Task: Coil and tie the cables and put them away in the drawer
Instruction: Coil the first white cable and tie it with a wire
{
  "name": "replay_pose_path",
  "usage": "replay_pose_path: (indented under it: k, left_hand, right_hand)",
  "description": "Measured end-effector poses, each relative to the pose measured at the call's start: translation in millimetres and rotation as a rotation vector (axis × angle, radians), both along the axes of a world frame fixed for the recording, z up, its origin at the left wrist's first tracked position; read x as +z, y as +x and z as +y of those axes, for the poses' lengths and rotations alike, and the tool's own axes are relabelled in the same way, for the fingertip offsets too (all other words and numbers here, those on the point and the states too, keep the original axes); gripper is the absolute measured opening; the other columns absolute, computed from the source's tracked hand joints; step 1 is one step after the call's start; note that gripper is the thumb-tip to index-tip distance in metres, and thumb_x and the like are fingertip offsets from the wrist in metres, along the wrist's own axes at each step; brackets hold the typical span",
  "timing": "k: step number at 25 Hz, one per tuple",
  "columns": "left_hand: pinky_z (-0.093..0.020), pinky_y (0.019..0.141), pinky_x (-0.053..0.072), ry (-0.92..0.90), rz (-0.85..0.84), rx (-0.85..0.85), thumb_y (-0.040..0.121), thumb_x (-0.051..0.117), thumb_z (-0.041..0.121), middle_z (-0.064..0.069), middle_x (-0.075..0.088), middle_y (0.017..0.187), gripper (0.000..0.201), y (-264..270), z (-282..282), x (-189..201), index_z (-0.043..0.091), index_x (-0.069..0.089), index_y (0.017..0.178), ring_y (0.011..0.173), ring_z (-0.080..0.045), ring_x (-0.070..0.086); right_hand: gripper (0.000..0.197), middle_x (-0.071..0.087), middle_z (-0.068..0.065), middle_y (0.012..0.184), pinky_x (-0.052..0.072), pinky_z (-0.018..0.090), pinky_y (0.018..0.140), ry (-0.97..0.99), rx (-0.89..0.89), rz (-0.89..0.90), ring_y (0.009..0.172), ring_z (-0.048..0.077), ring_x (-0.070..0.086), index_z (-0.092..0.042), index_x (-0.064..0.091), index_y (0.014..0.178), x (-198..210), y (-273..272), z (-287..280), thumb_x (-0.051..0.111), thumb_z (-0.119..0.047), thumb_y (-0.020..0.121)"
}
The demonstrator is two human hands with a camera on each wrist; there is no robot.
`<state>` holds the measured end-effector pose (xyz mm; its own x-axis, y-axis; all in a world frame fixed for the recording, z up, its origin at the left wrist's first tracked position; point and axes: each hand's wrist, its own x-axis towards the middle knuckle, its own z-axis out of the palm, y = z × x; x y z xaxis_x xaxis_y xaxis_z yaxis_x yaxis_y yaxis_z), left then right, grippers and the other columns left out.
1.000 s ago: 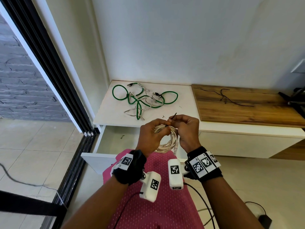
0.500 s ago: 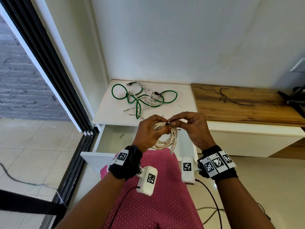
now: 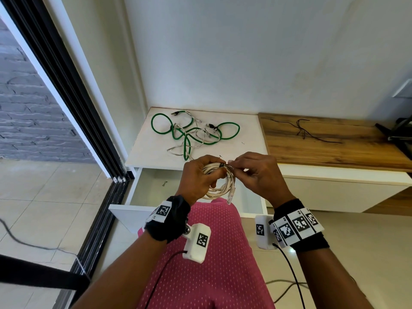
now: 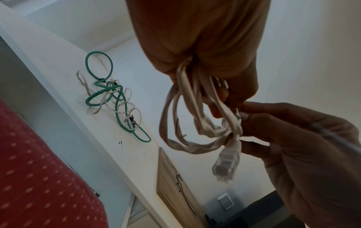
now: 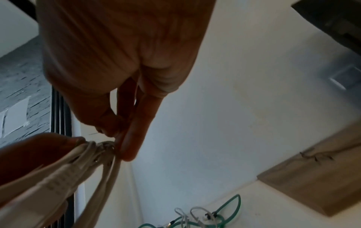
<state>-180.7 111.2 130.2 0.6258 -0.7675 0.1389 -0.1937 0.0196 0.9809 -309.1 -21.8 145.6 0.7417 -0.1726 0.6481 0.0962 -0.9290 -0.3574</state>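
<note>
My left hand (image 3: pixel 201 175) grips a coiled white network cable (image 3: pixel 219 189) above the open white drawer (image 3: pixel 153 190). A clear plug (image 3: pixel 230 197) (image 4: pixel 226 163) hangs from the coil. My right hand (image 3: pixel 247 168) pinches a thin dark twist tie (image 3: pixel 223 165) wrapped round the top of the coil (image 5: pixel 105 148). A green cable (image 3: pixel 178 132) (image 4: pixel 115 98) and a thin white cable (image 3: pixel 198 139) lie tangled on the white cabinet top (image 3: pixel 151 150) behind the hands.
A wooden top (image 3: pixel 334 143) to the right carries thin black ties (image 3: pixel 302 131). A sliding door frame (image 3: pixel 66 85) runs along the left. My pink lap (image 3: pixel 200 264) sits just before the drawer front. Dark equipment (image 3: pixel 399 132) stands at the far right edge.
The tie's free end stuck up above my right fingers a second ago; now it sits wrapped tight on the coil. My right hand has turned and shifted slightly right, fingertips still on the tie.
</note>
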Motion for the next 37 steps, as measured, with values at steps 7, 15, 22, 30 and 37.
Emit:
replay_pose_path:
  k: [7,15,22,30,37]
  left_hand:
    - [-0.023,0.05,0.049,0.017,-0.006,-0.007,0.081,0.072,0.007,-0.013,0.069,0.076,0.015,1,1,1,0.01,0.07,0.095,0.05,-0.013,0.053]
    - [-0.022,0.053,0.05,0.037,-0.04,-0.024,0.082,0.072,0.011,-0.01,0.07,0.077,0.014,1,2,0,0.015,0.069,0.095,0.051,-0.011,0.056]
    - [-0.024,0.055,0.054,0.073,-0.103,-0.073,0.081,0.074,0.013,-0.002,0.069,0.079,0.019,0,2,0,0.013,0.07,0.099,0.051,-0.008,0.058]
    - [-0.023,0.056,0.056,0.093,-0.126,-0.107,0.08,0.076,0.014,0.003,0.068,0.081,0.019,-1,5,0,0.015,0.068,0.097,0.054,-0.009,0.062]
    - [-0.027,0.056,0.056,0.026,-0.065,-0.071,0.079,0.077,0.014,-0.008,0.071,0.081,0.02,0,7,0,0.01,0.068,0.097,0.054,-0.017,0.063]
  right_hand:
    - [0.02,0.069,0.013,0.081,0.055,0.027,0.054,-0.17,-0.053,0.104,0.062,0.021,0.065,0.001,0.074,0.093,1,1,6,0.064,-0.011,0.079]
    - [0.019,0.068,0.018,0.078,0.057,0.031,0.054,-0.236,-0.042,0.175,0.06,0.028,0.066,0.004,0.073,0.09,10,6,10,0.071,0.005,0.071]
    - [0.011,0.073,0.009,0.076,0.058,0.034,0.06,0.102,-0.055,0.19,0.062,0.017,0.067,-0.003,0.071,0.09,15,7,5,0.069,0.0,0.079]
    - [0.029,0.072,0.004,0.075,0.049,0.008,0.061,0.403,-0.137,0.304,0.058,-0.003,0.063,-0.018,0.048,0.091,21,10,9,0.071,-0.003,0.081]
    - [0.022,0.072,0.017,0.086,0.059,0.037,0.072,1.182,0.023,0.007,0.079,0.027,0.07,0.004,0.064,0.095,-2,2,13,0.068,0.012,0.075]
